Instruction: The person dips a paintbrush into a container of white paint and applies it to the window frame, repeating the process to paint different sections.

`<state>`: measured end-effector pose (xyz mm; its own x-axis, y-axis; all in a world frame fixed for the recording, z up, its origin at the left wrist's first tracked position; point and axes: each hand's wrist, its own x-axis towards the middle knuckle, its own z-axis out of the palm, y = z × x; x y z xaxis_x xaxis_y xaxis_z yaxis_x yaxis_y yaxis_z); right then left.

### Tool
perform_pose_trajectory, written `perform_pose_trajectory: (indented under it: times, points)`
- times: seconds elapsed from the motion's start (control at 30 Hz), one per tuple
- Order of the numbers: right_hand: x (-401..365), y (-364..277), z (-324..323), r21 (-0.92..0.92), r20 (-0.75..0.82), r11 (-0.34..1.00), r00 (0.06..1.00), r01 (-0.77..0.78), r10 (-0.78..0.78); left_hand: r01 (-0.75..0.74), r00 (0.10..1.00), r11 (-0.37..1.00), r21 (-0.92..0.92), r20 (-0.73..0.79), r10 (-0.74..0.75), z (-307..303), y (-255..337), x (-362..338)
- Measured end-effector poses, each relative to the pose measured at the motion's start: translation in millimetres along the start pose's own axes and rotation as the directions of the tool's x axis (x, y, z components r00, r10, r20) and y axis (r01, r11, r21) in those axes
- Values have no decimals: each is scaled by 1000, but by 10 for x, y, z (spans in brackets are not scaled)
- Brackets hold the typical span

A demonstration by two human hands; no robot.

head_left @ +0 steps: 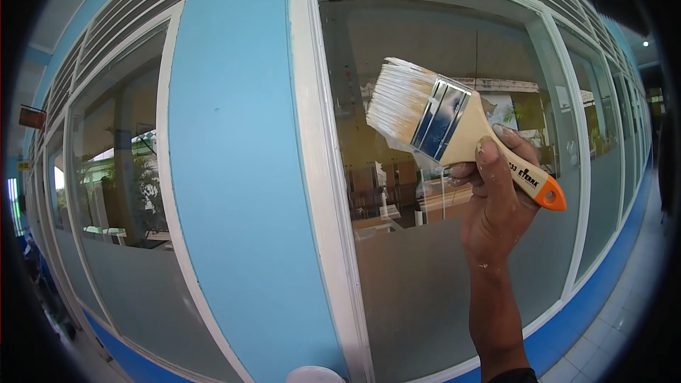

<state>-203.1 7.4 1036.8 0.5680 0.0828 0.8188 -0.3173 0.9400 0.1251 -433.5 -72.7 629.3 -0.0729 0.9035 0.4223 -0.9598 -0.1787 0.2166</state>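
Right hand (pixel 499 202): curled round paintbrush (pixel 454 122) | left hand: cannot tell | handle (pixel 533 181) reads "ETERNA" | bristles (pixel 399 99) white-coated

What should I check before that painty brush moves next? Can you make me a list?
1. Right grip firm on the paintbrush: ok, its fingers and thumb are closed around the handle.
2. Paint on the bristles: ok, white paint coats them.
3. Right grip clean: not ok, there are paint smudges on the fingers and wrist.
4. Bristles clear of the window glass: cannot tell, the gap is hard to judge from this one view.
5. White round thing steady: cannot tell, only its top shows at the bottom edge.
6. Left grip ready: cannot tell, it is out of view.
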Motion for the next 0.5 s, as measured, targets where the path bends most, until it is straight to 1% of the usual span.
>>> perform_pose_trajectory:
  times: [0.07,0.17,0.2,0.27,0.3,0.33,0.4,0.43,0.47,0.5]
  points:
    - [-76,-23,-171,8,70,997,995,-71,70,37,999,999,-7,27,-36,9,-14,9]
    - [-248,-56,-509,-13,34,987,987,-159,159,103,995,995,-15,1,-103,-127,-83,30]
    - [-360,-110,-653,-17,99,977,972,-212,213,121,993,993,-2,2,-121,-101,-101,1]
    - [-591,-201,-804,-75,73,942,940,-327,333,149,989,989,15,0,-149,-15,-134,36]
    - [-697,-266,-877,-103,58,917,918,-385,392,162,987,987,22,-3,-162,20,-152,73]
    - [-791,-378,-974,-142,108,857,852,-496,512,177,984,984,27,-8,-177,3,-191,67]
    - [-1000,-529,-1112,-162,170,778,759,-607,628,182,982,980,81,40,-186,-190,-264,76]
    - [-1090,-583,-1165,-168,198,734,707,-658,679,187,982,979,78,11,-189,-195,-294,49]
    - [-1183,-589,-1211,-188,212,739,708,-647,674,192,981,979,74,-18,-192,-198,-323,21]
    - [-1268,-618,-1241,-243,233,729,691,-639,684,198,977,979,42,-92,-194,-155,-335,55]
